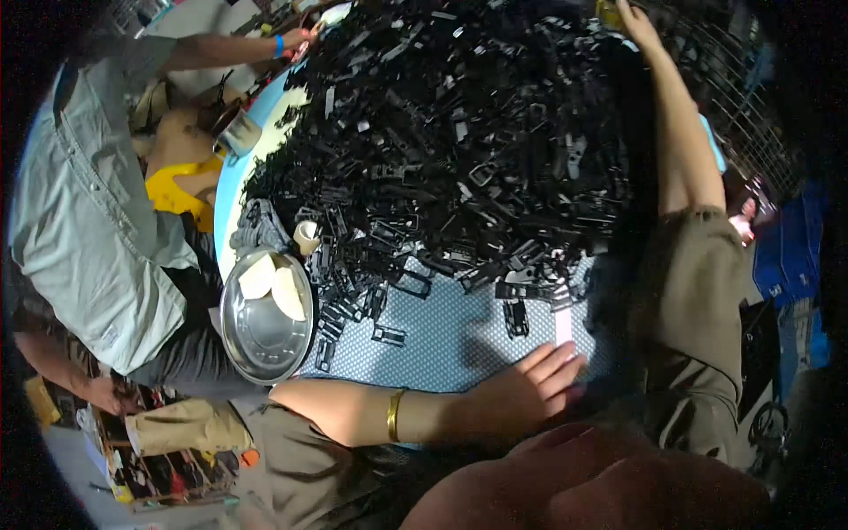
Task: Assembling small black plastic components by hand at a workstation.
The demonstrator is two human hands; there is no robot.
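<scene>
My left hand [539, 384] lies at the table's near edge, its fingers together over the lower end of a flat white strip [564, 325]. The strip's upper end reaches the black parts. My right arm stretches far forward along the right side. At the top edge, my right hand [640, 28], partly cut off, has its fingers against a small yellow object [609, 13], too dim to name. A big heap of small black plastic parts [468, 150] covers most of the table. Just left of the strip, one loose black part [516, 318] lies apart.
A round metal tray [265, 346] with two pale wedge-shaped pieces [287, 291] stands at left. Beside it are a tape roll [306, 237] and grey cloth [261, 228]. A clear cup [238, 134] stands on the left rim. Another person's hand [299, 42] reaches over the far left.
</scene>
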